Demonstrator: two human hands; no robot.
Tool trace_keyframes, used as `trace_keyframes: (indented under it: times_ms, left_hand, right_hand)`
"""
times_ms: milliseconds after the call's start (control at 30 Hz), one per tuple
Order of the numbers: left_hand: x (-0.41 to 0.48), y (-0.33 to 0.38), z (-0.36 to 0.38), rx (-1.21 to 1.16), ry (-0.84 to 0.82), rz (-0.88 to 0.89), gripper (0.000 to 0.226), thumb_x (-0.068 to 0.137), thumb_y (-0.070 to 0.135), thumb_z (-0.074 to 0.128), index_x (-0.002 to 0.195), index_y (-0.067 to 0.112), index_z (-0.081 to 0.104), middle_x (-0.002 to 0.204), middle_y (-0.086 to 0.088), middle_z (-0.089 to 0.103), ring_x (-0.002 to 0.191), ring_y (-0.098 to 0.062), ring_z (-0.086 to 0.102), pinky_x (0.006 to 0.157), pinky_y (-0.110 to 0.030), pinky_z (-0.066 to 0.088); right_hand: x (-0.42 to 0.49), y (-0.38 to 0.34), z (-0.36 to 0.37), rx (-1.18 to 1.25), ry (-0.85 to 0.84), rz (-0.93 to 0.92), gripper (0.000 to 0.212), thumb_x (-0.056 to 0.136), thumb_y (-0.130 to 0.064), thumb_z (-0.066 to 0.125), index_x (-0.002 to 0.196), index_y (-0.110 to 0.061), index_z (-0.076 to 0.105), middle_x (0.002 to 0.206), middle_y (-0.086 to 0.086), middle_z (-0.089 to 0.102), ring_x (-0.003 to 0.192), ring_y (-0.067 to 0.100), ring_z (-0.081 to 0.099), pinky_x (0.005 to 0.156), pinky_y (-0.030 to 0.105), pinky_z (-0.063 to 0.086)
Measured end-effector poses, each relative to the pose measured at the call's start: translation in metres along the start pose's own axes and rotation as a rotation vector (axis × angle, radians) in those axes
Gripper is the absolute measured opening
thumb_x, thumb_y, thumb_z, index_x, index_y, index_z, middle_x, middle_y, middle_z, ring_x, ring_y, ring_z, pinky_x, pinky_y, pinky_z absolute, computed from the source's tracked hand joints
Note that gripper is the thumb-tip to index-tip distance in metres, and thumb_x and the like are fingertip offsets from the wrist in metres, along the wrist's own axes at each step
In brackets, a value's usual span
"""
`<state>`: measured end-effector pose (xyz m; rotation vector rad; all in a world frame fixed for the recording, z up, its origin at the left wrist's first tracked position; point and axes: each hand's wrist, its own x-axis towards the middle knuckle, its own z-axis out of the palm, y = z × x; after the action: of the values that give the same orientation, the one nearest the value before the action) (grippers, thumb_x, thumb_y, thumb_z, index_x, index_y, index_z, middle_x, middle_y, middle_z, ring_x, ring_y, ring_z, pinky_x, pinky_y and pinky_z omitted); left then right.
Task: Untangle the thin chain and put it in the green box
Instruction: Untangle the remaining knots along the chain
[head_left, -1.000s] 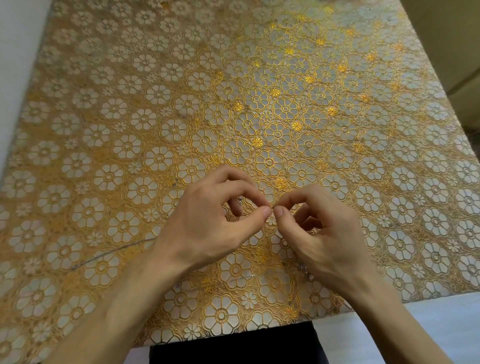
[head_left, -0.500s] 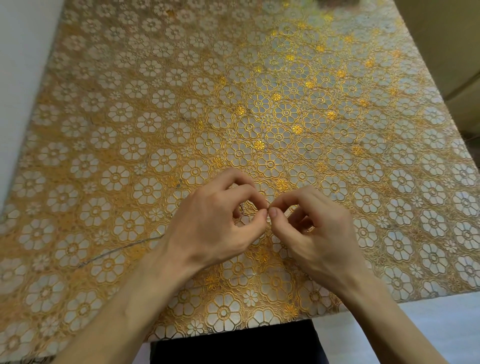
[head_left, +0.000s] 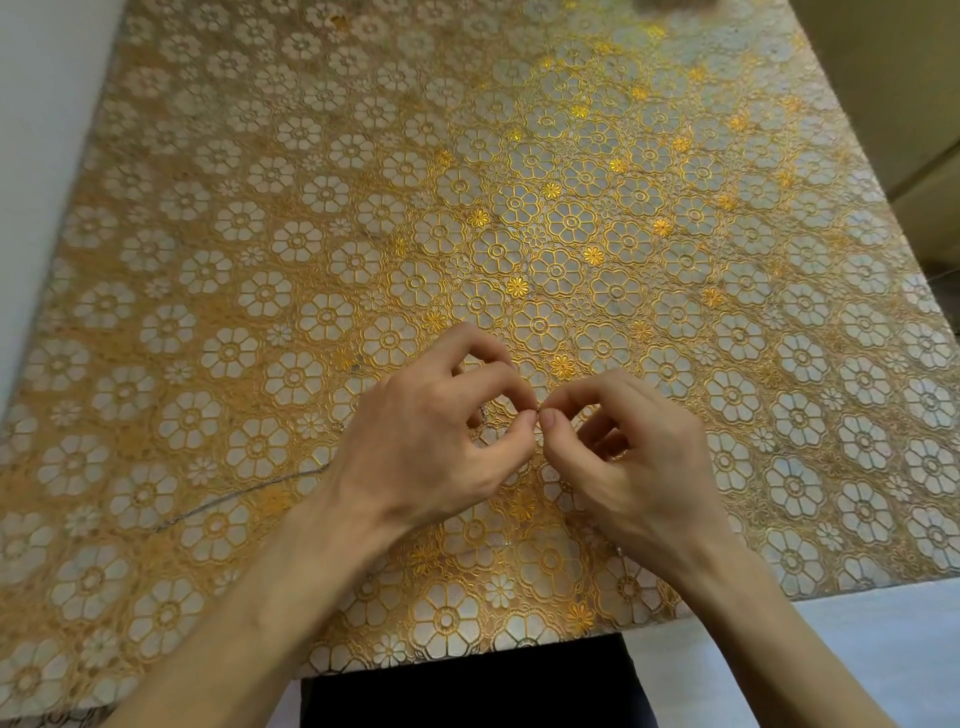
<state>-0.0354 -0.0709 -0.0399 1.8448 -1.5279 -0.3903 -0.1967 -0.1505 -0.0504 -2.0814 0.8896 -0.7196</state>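
A thin silver chain trails across the gold flowered tablecloth from the lower left and disappears under my left wrist. My left hand and my right hand meet fingertip to fingertip above the cloth near the front edge, each pinching a bit of the chain between thumb and forefinger. The part of the chain between the fingertips is too fine to make out. No green box shows in the head view.
The table's front edge runs close below my wrists, with a dark gap under it. A white wall borders the left side. A dim object is cut off at the top edge.
My two hands have stayed pinched together at the same spot. The view has shifted slightly, with the table sliding a little right in the frame.
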Motion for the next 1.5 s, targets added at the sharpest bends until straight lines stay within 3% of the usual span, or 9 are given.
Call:
trace_keyframes:
  times_ms: [133, 233, 433, 733, 933, 1100, 1200, 1300, 1500]
  left_hand:
    - [0.001, 0.001, 0.001, -0.048, 0.029, -0.017, 0.012, 0.080, 0.043, 0.067, 0.082, 0.032, 0.073, 0.102, 0.014, 0.060, 0.063, -0.004, 0.058, 0.057, -0.032, 0.053]
    - [0.001, 0.003, 0.001, -0.075, 0.049, -0.032, 0.009, 0.080, 0.040, 0.070, 0.081, 0.033, 0.075, 0.099, 0.013, 0.060, 0.062, -0.006, 0.059, 0.054, -0.020, 0.044]
    - [0.001, 0.004, 0.007, -0.099, 0.075, -0.074, 0.007, 0.078, 0.038, 0.073, 0.081, 0.032, 0.076, 0.098, 0.014, 0.060, 0.061, -0.008, 0.060, 0.053, -0.016, 0.039]
    - [-0.001, 0.005, 0.009, -0.150, 0.151, -0.169, 0.004, 0.078, 0.036, 0.076, 0.081, 0.033, 0.075, 0.097, 0.015, 0.060, 0.061, -0.009, 0.063, 0.054, -0.012, 0.039]
    - [-0.002, 0.001, 0.003, -0.111, 0.131, -0.131, 0.004, 0.078, 0.037, 0.077, 0.081, 0.035, 0.075, 0.099, 0.013, 0.060, 0.060, -0.010, 0.062, 0.053, -0.016, 0.043]
    - [-0.001, 0.001, 0.003, -0.075, 0.097, -0.059, 0.006, 0.081, 0.040, 0.073, 0.084, 0.035, 0.075, 0.098, 0.013, 0.059, 0.059, -0.006, 0.061, 0.049, -0.029, 0.049]
    - [0.000, 0.002, 0.003, -0.061, 0.085, -0.045, 0.007, 0.081, 0.040, 0.072, 0.085, 0.036, 0.075, 0.098, 0.014, 0.057, 0.059, -0.005, 0.061, 0.048, -0.030, 0.050]
    - [0.001, 0.002, 0.003, -0.041, 0.072, -0.043, 0.010, 0.081, 0.043, 0.070, 0.085, 0.035, 0.074, 0.099, 0.015, 0.057, 0.060, -0.005, 0.061, 0.049, -0.032, 0.052]
    - [0.001, -0.001, 0.002, 0.007, 0.002, -0.039, 0.013, 0.082, 0.047, 0.065, 0.085, 0.036, 0.072, 0.100, 0.016, 0.056, 0.060, 0.000, 0.059, 0.052, -0.033, 0.053]
  right_hand:
    - [-0.001, -0.002, 0.001, 0.056, -0.003, 0.069, 0.003, 0.086, -0.024, 0.069, 0.084, -0.022, 0.068, 0.081, -0.018, 0.064, 0.060, 0.010, 0.061, 0.053, 0.014, 0.042]
    - [-0.002, -0.003, 0.000, 0.205, -0.006, 0.201, 0.008, 0.089, -0.013, 0.071, 0.084, -0.018, 0.068, 0.067, -0.017, 0.061, 0.050, 0.009, 0.057, 0.047, 0.013, 0.037]
    - [-0.005, -0.002, 0.003, 0.238, 0.030, 0.288, 0.004, 0.086, -0.027, 0.068, 0.082, -0.027, 0.067, 0.067, -0.014, 0.063, 0.057, 0.017, 0.064, 0.052, 0.048, 0.054]
    - [-0.007, -0.007, 0.007, 0.335, 0.142, 0.389, 0.005, 0.084, -0.029, 0.063, 0.080, -0.030, 0.064, 0.055, 0.002, 0.059, 0.050, 0.031, 0.059, 0.048, 0.057, 0.050]
    - [-0.006, -0.002, -0.004, 0.243, 0.091, 0.287, 0.001, 0.086, -0.032, 0.070, 0.086, -0.033, 0.070, 0.074, -0.012, 0.068, 0.059, 0.022, 0.066, 0.053, 0.052, 0.055]
    - [-0.002, -0.004, -0.008, 0.083, 0.054, 0.137, 0.003, 0.085, -0.028, 0.073, 0.088, -0.028, 0.073, 0.087, -0.018, 0.070, 0.065, 0.012, 0.064, 0.053, 0.020, 0.048]
    - [0.000, -0.003, -0.009, -0.014, 0.030, 0.066, 0.003, 0.086, -0.025, 0.075, 0.088, -0.024, 0.073, 0.086, -0.019, 0.069, 0.065, 0.010, 0.064, 0.056, 0.010, 0.042]
    - [0.001, -0.001, -0.008, -0.063, 0.024, 0.014, 0.003, 0.087, -0.025, 0.074, 0.088, -0.023, 0.073, 0.087, -0.018, 0.067, 0.064, 0.009, 0.063, 0.056, 0.010, 0.042]
    - [0.000, 0.005, -0.007, -0.127, -0.018, -0.058, 0.002, 0.089, -0.024, 0.071, 0.090, -0.022, 0.071, 0.089, -0.015, 0.065, 0.059, 0.008, 0.060, 0.054, 0.029, 0.051]
